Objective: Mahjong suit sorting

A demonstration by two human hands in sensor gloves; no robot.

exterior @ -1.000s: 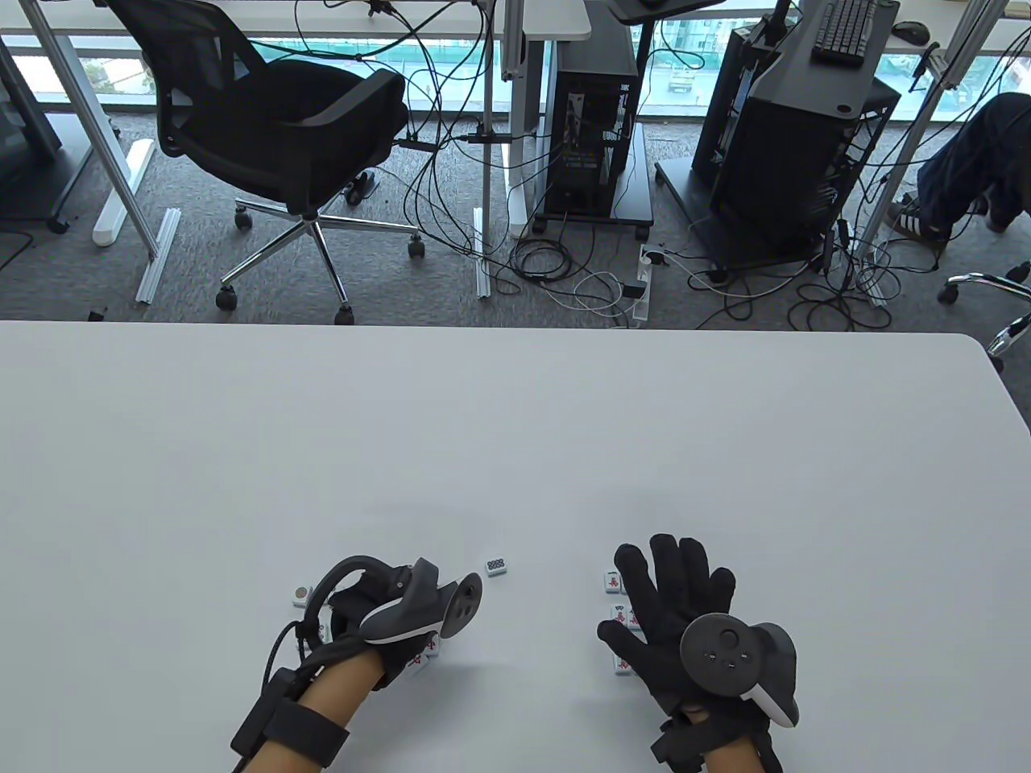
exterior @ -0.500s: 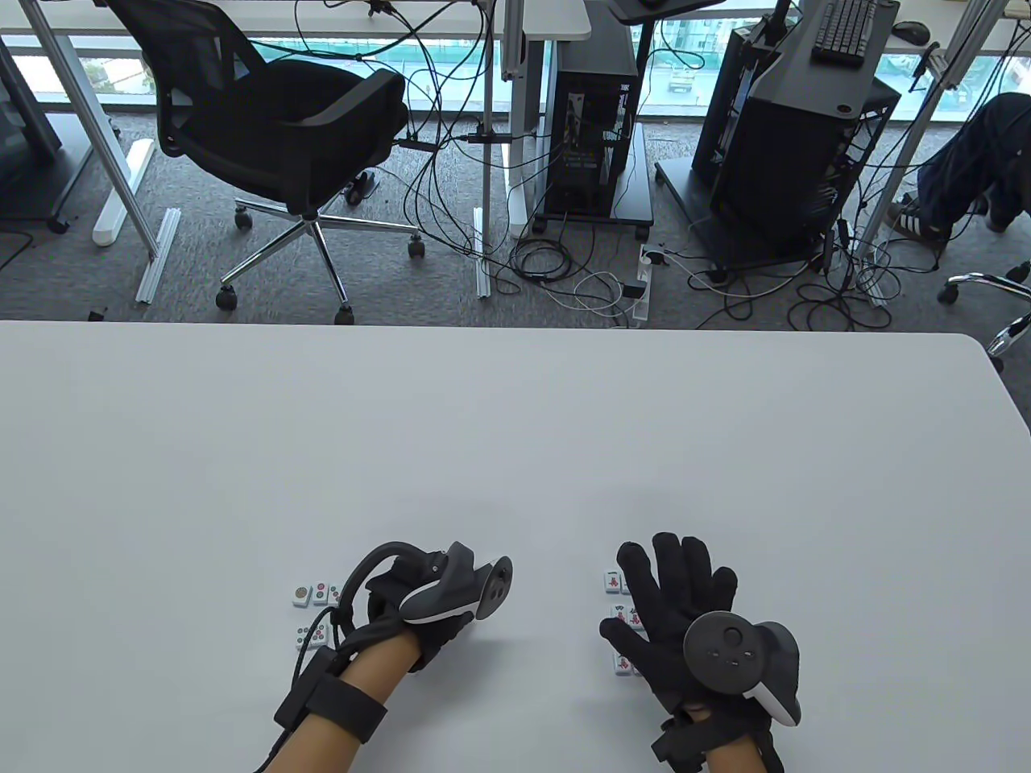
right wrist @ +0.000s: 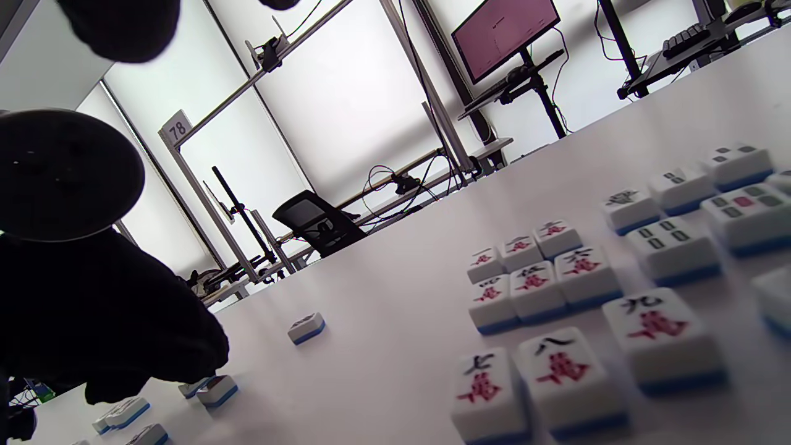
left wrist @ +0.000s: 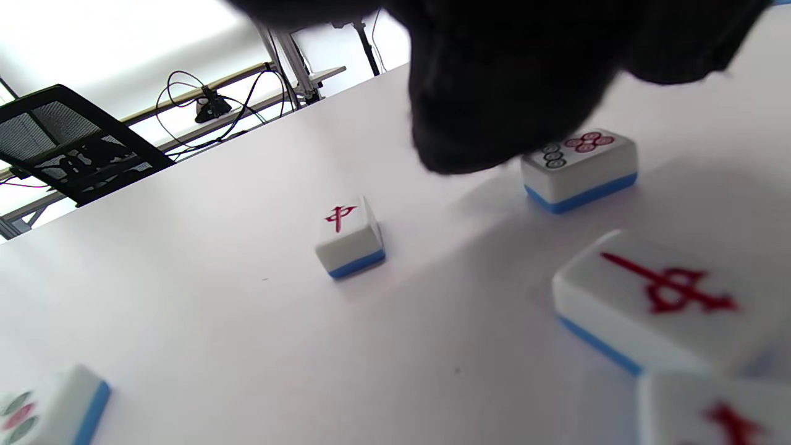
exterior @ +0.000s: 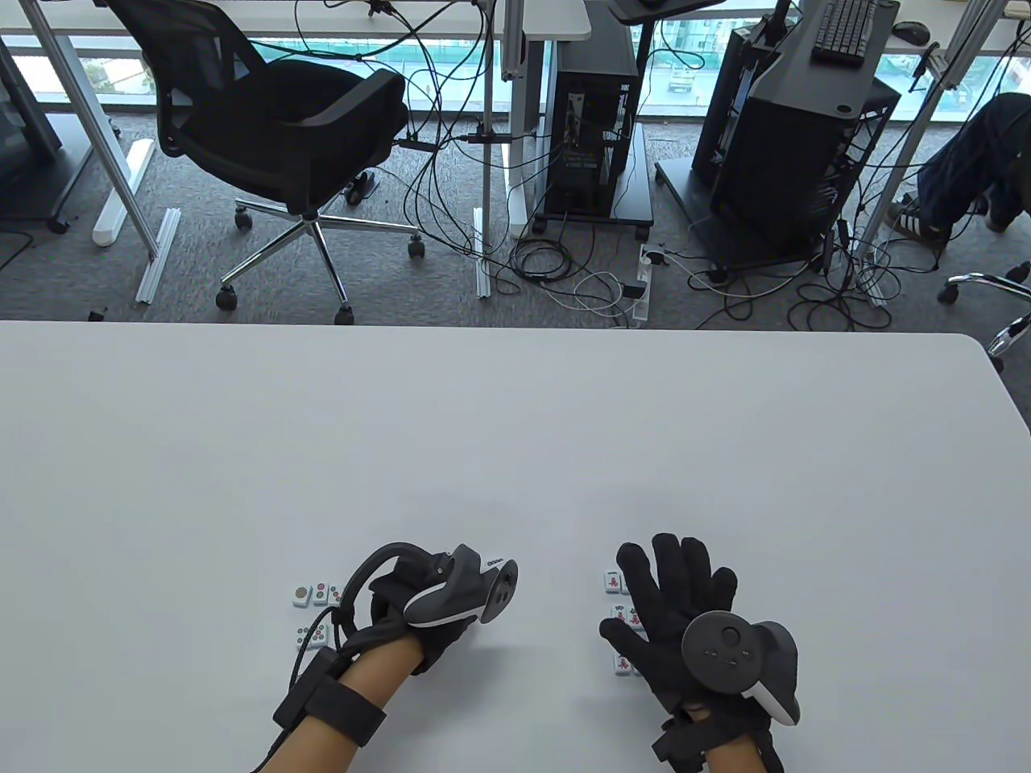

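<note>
seemingly, the left hand [exterior: 419,612] reaches for the circle tile [left wrist: 579,168], grip hidden, while the right hand [exterior: 676,612] lies flat, fingers spread, guarding the character tiles [right wrist: 537,290].

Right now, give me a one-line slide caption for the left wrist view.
Gloved left hand hovering at a dots tile, with red-character tiles lying face up on the white table.

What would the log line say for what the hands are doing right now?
task: mahjong sorting | left hand: fingertip over dot tile, grip unclear | right hand: open, spread over character tiles | table
</note>
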